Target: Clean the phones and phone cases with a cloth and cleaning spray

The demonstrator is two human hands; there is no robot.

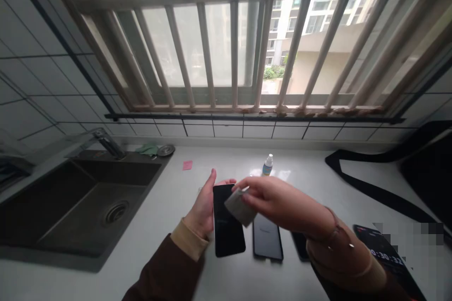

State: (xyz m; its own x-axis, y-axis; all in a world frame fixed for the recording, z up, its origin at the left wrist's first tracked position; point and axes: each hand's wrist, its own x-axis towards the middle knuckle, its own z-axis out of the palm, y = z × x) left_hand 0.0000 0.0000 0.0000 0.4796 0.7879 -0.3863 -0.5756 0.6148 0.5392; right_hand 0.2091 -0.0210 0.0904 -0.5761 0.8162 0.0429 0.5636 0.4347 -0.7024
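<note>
My left hand (203, 209) grips a black smartphone (228, 232) by its left side, thumb pointing up, with the dark face toward me. Over the phone's upper right, my right hand (263, 195) pinches a small pale grey cloth (242, 209); whether the cloth touches the glass I cannot tell. Beneath my right wrist lies a second phone (267, 237) with a greyish screen, on the white counter (158, 244). Part of another dark phone (299, 246) shows beside it, mostly hidden by my right forearm. A small white-capped bottle (268, 165) stands just behind my right hand.
To the left is a dark sink (81, 197) with a faucet (108, 143). A pink square (187, 165) lies near it. On the right are a phone showing a timer (383, 251) and a black strap (374, 188). A barred window (235, 56) rises behind.
</note>
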